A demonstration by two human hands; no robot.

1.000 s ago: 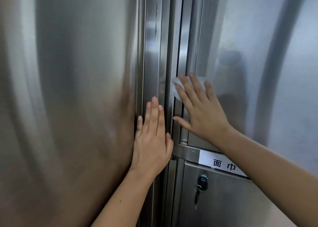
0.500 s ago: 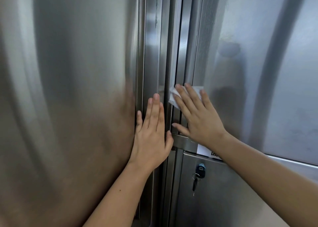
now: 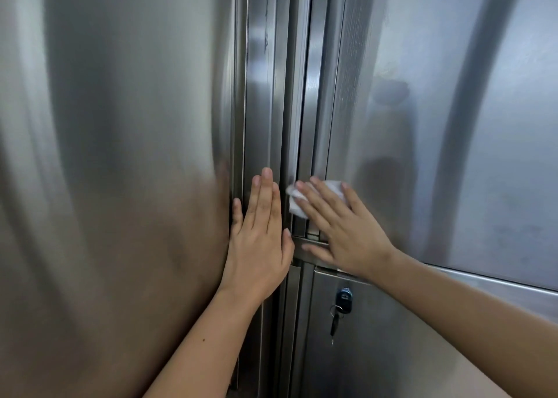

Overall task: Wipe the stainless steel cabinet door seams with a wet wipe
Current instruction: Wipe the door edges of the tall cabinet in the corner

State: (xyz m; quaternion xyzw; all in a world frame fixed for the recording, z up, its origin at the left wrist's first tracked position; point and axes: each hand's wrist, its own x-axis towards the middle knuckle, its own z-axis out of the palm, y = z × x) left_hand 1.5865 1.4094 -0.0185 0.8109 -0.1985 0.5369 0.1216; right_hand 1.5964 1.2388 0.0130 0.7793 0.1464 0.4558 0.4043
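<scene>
- Stainless steel fills the view: a wide left door (image 3: 120,156), an upper right door (image 3: 453,125) and a lower right door (image 3: 392,346). All are closed, so whatever the cabinet holds is hidden.
- Several narrow upright strips and grooves run between the left door and the upper right door, and the seam (image 3: 297,125) is among them.
- The left hand (image 3: 259,240) lies flat on the strip just left of the seam. Its fingers are straight, together and pointing up, and it holds nothing. Its little finger sits at the dark gap along the left door's edge.
- The right hand (image 3: 347,234) presses a white wipe (image 3: 334,186) against the seam and the near edge of the upper right door. Its fingers are spread and straight over the wipe, not curled round it.
- The wipe sits low on the seam, just above the crossbar (image 3: 513,286) that divides the two right doors. It shows past the fingertips and beside the forefinger.
- A dark-headed key (image 3: 343,298) sits in the lower right door's lock, with a smaller key (image 3: 333,326) hanging below it.
</scene>
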